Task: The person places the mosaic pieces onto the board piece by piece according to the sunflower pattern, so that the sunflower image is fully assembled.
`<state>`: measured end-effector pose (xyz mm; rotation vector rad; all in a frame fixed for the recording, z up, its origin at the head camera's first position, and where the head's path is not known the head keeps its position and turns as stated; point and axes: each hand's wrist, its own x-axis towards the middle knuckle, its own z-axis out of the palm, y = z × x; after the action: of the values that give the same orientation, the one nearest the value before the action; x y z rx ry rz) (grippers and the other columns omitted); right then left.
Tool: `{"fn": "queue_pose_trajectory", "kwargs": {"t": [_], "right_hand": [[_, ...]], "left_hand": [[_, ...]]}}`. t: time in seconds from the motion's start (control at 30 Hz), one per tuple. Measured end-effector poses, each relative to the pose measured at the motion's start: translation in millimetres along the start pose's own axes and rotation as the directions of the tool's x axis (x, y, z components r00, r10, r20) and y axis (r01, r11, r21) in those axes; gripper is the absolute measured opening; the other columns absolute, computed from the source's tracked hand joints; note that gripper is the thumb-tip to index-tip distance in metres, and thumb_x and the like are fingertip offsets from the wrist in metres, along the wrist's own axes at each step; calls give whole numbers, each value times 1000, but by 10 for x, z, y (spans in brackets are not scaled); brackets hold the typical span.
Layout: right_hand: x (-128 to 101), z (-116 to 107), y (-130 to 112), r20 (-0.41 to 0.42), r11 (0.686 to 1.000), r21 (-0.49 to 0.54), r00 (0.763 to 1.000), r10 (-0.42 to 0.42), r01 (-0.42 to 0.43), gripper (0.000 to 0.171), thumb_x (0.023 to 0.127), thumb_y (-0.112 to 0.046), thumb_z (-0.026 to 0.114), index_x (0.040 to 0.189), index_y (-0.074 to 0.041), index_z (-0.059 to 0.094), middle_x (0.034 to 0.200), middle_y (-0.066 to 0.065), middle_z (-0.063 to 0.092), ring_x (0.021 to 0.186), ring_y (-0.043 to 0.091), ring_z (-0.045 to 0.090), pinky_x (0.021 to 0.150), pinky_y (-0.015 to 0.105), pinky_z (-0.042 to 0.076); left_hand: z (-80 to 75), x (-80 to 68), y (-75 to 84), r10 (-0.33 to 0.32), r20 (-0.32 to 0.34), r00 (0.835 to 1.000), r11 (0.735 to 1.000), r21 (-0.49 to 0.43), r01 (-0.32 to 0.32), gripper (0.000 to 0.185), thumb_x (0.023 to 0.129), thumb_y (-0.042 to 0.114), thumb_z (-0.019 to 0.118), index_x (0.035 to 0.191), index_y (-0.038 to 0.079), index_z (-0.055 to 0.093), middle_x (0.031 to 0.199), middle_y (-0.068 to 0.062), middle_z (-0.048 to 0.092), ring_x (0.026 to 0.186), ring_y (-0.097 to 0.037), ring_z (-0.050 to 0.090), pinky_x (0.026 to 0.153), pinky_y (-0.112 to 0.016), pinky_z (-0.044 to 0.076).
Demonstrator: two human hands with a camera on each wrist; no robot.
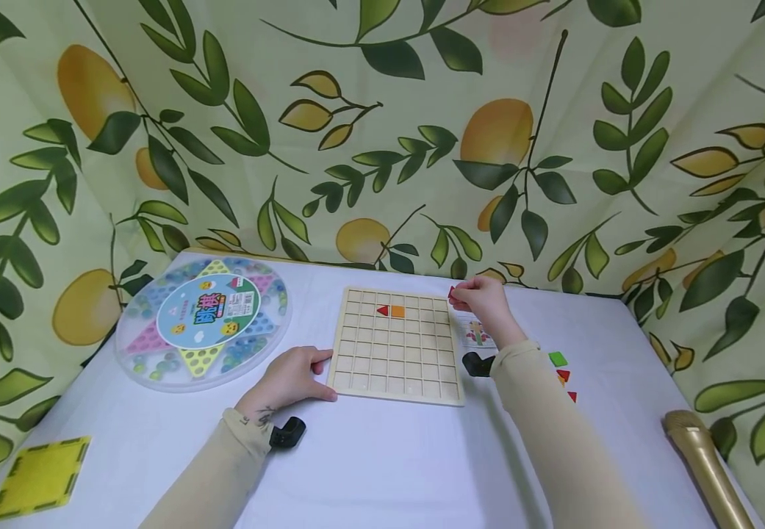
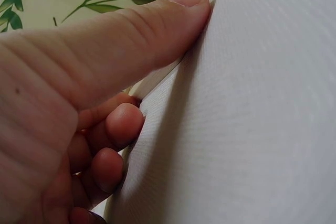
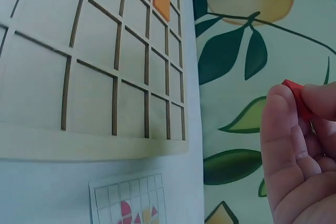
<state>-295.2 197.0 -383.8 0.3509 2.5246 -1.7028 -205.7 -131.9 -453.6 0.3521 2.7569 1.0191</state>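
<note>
A square wooden grid board (image 1: 395, 349) lies on the white table. My left hand (image 1: 292, 376) holds its near left corner, thumb (image 2: 168, 30) along the edge and the other fingertips against the side. Two tiles sit side by side in upper cells, a red triangle tile (image 1: 383, 311) and an orange square tile (image 1: 397, 311). Beyond the board's far right corner, my right hand (image 1: 484, 301) pinches a small red tile (image 3: 298, 98) between thumb and finger, raised beside the board; fingers hide much of it. Under that hand lies a printed pattern card (image 1: 478, 333).
Loose tiles lie right of the right forearm, among them a green tile (image 1: 558, 358) and a red tile (image 1: 564, 375). A round Chinese checkers set (image 1: 270, 294) stands left, a yellow square panel (image 1: 38, 477) at front left, a gold microphone (image 1: 706, 463) at right. Patterned cloth hangs behind.
</note>
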Motion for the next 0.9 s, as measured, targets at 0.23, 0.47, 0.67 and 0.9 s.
{"fn": "queue_pose_trajectory", "kwargs": {"t": [0.23,0.47,0.67,0.9], "right_hand": [[71,98,73,41,994,88,997,67,-70,21,88,-3,60,107,5,56,100,17,58,74,15,65,73,26,53],[100,312,121,58,998,46,997,45,-48,20,86,-1,61,103,8,58,83,10,61,63,11,62,71,29,54],[100,566,126,74,997,20,994,76,-77,14,85,-2,62,98,5,60,79,8,59,58,10,56,60,23,51],[78,765,114,59,995,40,995,84,-86,13,84,1,60,97,5,60,85,12,58,57,10,57,57,21,51]], "left_hand": [[13,13,15,2,4,1000,1000,11,-2,79,53,29,89,123,9,61,69,2,46,63,-13,39,60,-25,29],[0,16,23,-6,9,1000,1000,12,6,79,53,29,89,123,9,61,69,1,46,63,-14,39,60,-25,29],[-4,9,10,-15,7,1000,1000,8,15,79,52,29,89,123,9,61,70,2,46,64,-14,40,60,-26,29],[-1,10,10,-8,10,1000,1000,-5,8,80,52,29,89,124,8,60,71,2,47,64,-14,40,60,-26,30]]}}
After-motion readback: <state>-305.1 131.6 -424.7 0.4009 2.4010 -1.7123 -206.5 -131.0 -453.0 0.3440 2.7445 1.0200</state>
